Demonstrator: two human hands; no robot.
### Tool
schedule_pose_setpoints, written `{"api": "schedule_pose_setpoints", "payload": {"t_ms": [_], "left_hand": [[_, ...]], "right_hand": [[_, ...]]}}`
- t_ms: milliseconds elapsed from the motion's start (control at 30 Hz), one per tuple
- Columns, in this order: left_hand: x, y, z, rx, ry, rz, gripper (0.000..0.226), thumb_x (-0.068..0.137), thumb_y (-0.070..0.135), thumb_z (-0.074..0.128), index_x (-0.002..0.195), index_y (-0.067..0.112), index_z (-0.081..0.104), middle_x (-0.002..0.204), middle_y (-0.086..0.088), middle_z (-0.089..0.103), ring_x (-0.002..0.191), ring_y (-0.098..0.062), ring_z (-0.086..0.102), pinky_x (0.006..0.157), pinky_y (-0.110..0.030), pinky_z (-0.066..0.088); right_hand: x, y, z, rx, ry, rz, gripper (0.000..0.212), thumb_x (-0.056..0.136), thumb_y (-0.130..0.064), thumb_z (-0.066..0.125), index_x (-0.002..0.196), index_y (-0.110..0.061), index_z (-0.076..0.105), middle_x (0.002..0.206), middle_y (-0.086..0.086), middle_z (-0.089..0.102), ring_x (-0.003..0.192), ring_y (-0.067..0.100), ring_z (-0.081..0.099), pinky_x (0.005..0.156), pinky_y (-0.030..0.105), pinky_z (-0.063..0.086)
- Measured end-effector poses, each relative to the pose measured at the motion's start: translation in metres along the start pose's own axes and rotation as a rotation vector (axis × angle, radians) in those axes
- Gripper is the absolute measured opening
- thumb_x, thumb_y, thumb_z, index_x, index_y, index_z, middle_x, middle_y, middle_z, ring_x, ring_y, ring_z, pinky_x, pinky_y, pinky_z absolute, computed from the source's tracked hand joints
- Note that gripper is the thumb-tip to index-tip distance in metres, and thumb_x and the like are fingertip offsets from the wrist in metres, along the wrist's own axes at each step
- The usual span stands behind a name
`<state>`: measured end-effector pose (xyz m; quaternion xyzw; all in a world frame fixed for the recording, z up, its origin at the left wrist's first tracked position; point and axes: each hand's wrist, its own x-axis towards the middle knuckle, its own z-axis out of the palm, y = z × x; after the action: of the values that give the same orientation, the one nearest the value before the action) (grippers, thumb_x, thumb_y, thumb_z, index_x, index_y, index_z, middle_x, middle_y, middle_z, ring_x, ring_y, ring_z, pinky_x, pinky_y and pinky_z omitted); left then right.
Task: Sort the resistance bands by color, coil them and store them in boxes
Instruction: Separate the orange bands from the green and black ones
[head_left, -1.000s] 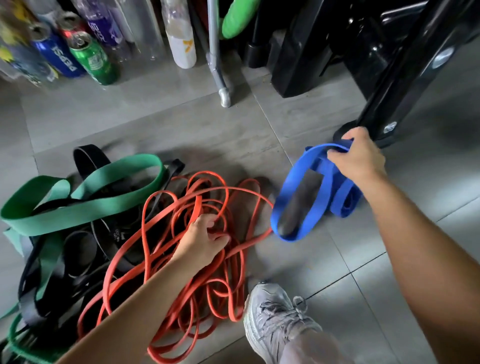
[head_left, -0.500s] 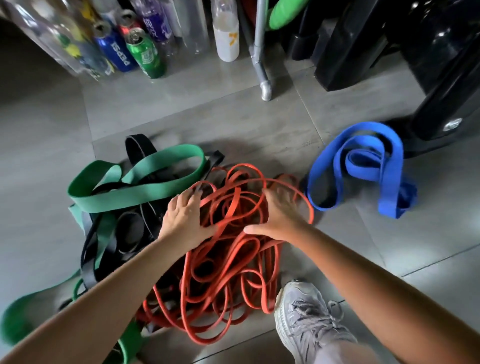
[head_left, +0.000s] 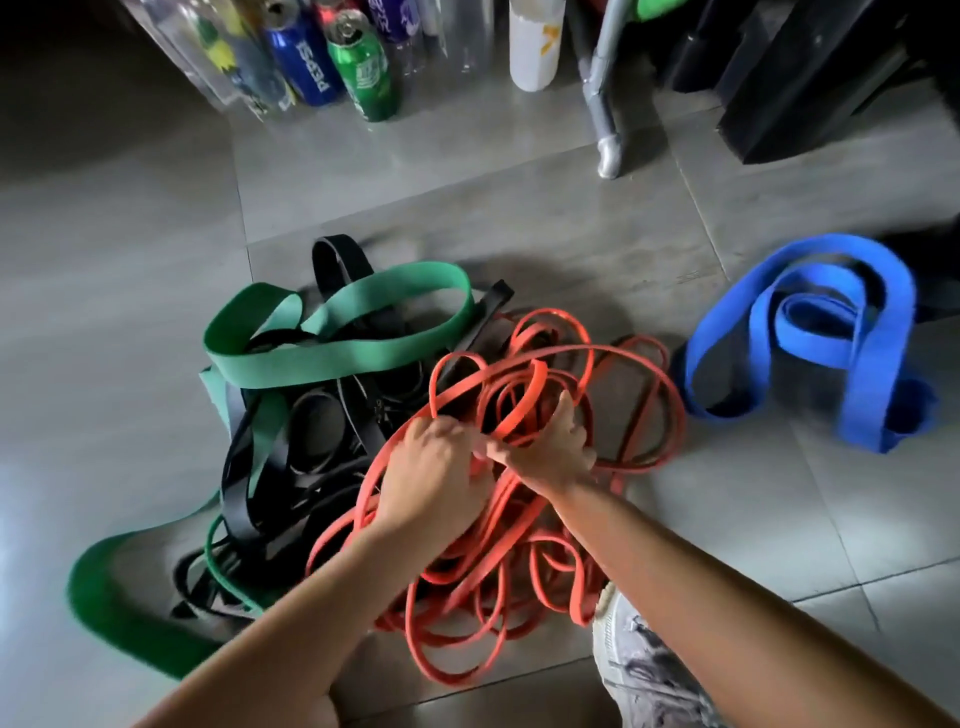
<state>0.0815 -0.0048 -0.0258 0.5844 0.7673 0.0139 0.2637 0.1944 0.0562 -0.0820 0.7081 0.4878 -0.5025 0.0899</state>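
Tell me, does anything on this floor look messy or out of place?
Yes: the orange bands, black bands and green bands lie tangled together in one heap on the tiled floor, colours overlapping, where the left hand and right hand are busy. Only the blue band lies apart, to the right.

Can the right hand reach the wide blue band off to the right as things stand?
Probably yes. The wide blue rubber band lies alone on the floor on that side, nothing over it. But the right hand grips the thin orange rubber bands and must let go first.
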Motion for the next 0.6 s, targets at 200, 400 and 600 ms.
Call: {"api": "schedule_pose_setpoints", "payload": {"t_ms": [200, 400, 600], "left_hand": [[0.005, -0.038, 0.0, 0.085, -0.064, -0.209, 0.047, 0.082, 0.037, 0.058, 0.123, 0.016, 0.049, 0.117, -0.005, 0.059, 0.119, -0.025, 0.045, 0.097, -0.034, 0.035], [-0.015, -0.023, 0.022, 0.041, 0.046, 0.046, 0.054, 0.083, 0.013, 0.054, 0.136, 0.008, 0.045, 0.134, -0.012, 0.053, 0.134, -0.028, 0.038, 0.115, -0.038, 0.017], [-0.044, 0.005, 0.039, 0.033, -0.294, 0.092, 0.07, 0.093, 0.021, 0.04, 0.15, 0.014, -0.001, 0.158, -0.004, -0.006, 0.145, -0.018, -0.01, 0.118, -0.034, -0.009]], "right_hand": [[0.0, 0.009, -0.007, 0.191, -0.01, -0.032, 0.128, 0.054, -0.071, 0.073, 0.149, -0.025, 0.002, 0.153, 0.012, 0.022, 0.14, 0.037, 0.022, 0.113, 0.051, 0.024], [0.002, 0.001, -0.008, 0.398, 0.009, 0.089, 0.136, 0.032, -0.086, 0.059, 0.147, -0.032, 0.011, 0.152, 0.006, 0.03, 0.136, 0.031, 0.033, 0.111, 0.049, 0.03], [0.003, -0.018, 0.007, 0.157, -0.002, 0.106, 0.124, 0.055, -0.074, 0.07, 0.148, -0.031, 0.001, 0.152, 0.015, 0.016, 0.138, 0.037, 0.021, 0.113, 0.048, 0.024]]}}
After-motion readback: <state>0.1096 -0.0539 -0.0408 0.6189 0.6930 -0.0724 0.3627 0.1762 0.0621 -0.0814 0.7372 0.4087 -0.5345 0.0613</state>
